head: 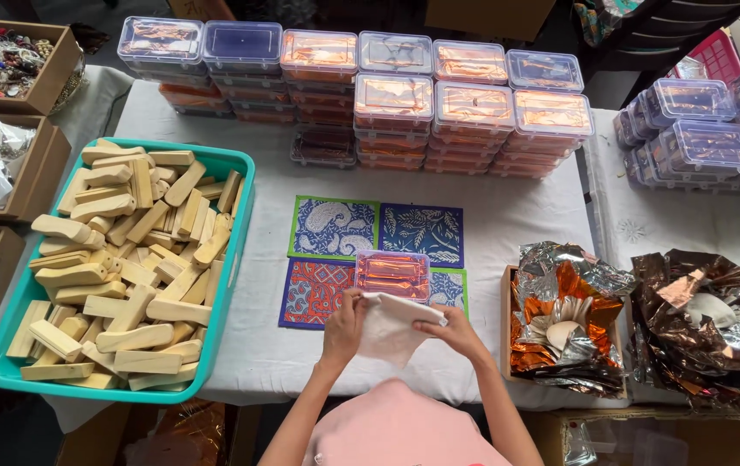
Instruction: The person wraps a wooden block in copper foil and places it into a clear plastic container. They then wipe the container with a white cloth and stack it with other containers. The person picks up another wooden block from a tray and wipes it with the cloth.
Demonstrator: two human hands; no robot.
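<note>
Left hand (343, 324) and right hand (454, 332) each pinch an edge of a white cloth (390, 326) above the worktop (508, 216), the cloth hiding part of the patterned cards (333, 226) beside a clear lidded box (392, 273), whose contents are indistinct.

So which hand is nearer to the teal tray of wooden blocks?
Left. The left hand grips the white cloth on the side toward the teal tray, with bare tablecloth between them. The right hand holds the cloth's far side, farther from the tray.
</note>
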